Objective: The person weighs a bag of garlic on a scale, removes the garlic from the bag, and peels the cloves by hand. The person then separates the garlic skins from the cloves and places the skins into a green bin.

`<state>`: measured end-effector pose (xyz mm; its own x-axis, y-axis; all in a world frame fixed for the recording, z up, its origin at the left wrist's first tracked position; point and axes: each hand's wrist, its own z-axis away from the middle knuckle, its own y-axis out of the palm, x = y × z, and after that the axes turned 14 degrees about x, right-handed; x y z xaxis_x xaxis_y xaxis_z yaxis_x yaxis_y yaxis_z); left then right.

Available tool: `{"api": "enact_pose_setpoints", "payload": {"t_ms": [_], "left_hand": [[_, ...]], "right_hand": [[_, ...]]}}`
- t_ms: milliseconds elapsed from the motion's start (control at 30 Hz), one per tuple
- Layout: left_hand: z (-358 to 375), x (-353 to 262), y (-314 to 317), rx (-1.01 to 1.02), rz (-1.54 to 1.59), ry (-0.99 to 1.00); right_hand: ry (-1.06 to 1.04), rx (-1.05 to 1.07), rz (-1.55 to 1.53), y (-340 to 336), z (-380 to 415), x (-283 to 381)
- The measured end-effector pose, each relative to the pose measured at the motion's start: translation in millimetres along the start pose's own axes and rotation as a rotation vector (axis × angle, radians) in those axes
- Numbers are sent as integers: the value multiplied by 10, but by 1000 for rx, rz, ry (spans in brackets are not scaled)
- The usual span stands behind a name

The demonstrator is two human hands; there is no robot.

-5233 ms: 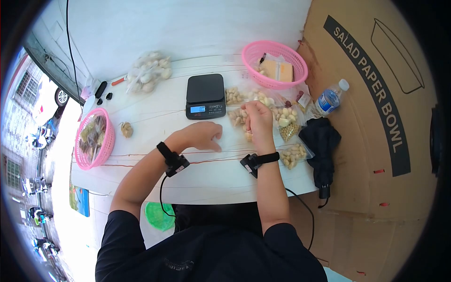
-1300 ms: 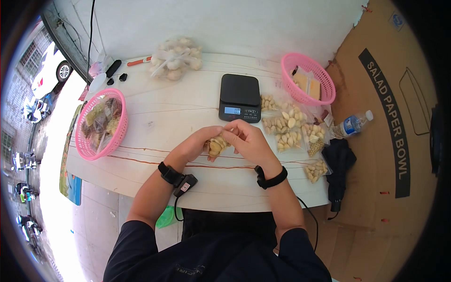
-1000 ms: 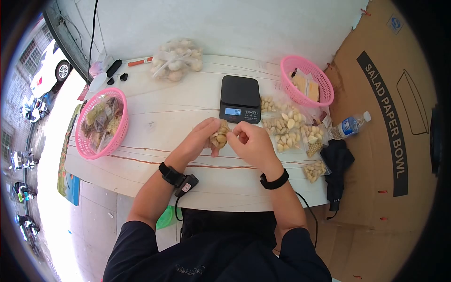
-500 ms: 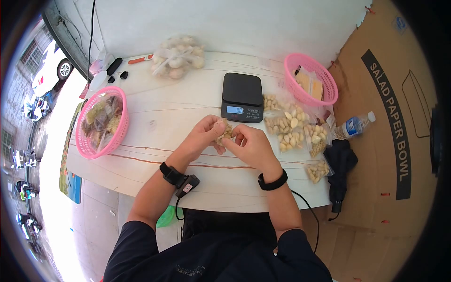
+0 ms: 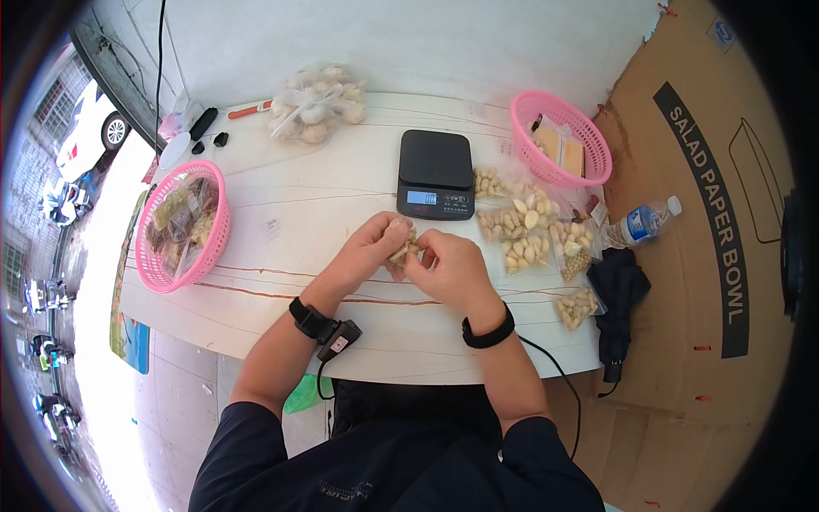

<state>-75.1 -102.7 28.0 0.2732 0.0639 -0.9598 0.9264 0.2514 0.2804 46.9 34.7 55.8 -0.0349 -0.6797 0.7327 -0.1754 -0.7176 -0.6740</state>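
- The cardboard box (image 5: pixel 682 213) printed "SALAD PAPER BOWL" stands along the right side of the white table (image 5: pixel 341 196), rising well above the tabletop.
- The table carries everything else; its bare middle lies between the person's hands and the far wall.
- A large clear bag of garlic bulbs (image 5: pixel 317 104) sits at the far edge, well apart from the hands.
- A pink basket on the left (image 5: pixel 213 183) holds small filled packets; a second pink basket (image 5: pixel 597 154) at the far right holds flat packets and a card.
- A folded black umbrella (image 5: pixel 616 294) lies at the right edge beside the box, with a water bottle (image 5: pixel 641 224) just beyond it.
- The black kitchen scale (image 5: pixel 436 174) sits straight ahead of the hands, its display lit; the digits are too small to read.
- Several clear bags of peeled cloves (image 5: pixel 525 229) lie in a cluster to the right of the scale, one more bag (image 5: pixel 577 307) nearer the table's front edge.
- The left hand (image 5: pixel 371 249) is curled closed around a small clear bag of cloves (image 5: pixel 401 246), thumb and fingers pinching it from the left.
- The right hand (image 5: pixel 450 271) meets it from the right, fingertips pinched narrow on the same bag; the bag sits between both hands, just above the tabletop, near the front of the scale.
- Black wristbands (image 5: pixel 488 331) circle both wrists, the left with a small device and cable.
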Motion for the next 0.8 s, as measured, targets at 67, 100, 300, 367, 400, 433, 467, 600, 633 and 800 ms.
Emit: {"api": "enact_pose_setpoints", "payload": {"t_ms": [67,100,300,367,400,433,467,600,633,800], "left_hand": [[-8,17,15,-23,-26,-7],[-12,28,19,-23,-25,-7],[-9,37,41,-20,-38,-15],[-7,30,47,-22,-29,-13],[-6,23,51,-22,-29,-14],[-5,16,55,-23,-24,-20],[-3,11,56,-23,-19,-26],[0,7,43,-16,-25,-40],[-1,14,39,-9,-21,-32],[-5,22,33,4,-11,-9]], "right_hand": [[-15,-20,40,28,-8,-12],[-32,-31,51,38,-12,-19],[-81,-59,100,57,-16,-47],[-86,-62,92,48,-10,-42],[-84,-43,86,32,-3,-38],[-81,-25,80,18,3,-35],[-81,-25,78,8,7,-35],[-98,-9,46,-15,12,-28],[-109,-8,28,-18,14,-25],[-106,9,21,-33,28,-17]]}}
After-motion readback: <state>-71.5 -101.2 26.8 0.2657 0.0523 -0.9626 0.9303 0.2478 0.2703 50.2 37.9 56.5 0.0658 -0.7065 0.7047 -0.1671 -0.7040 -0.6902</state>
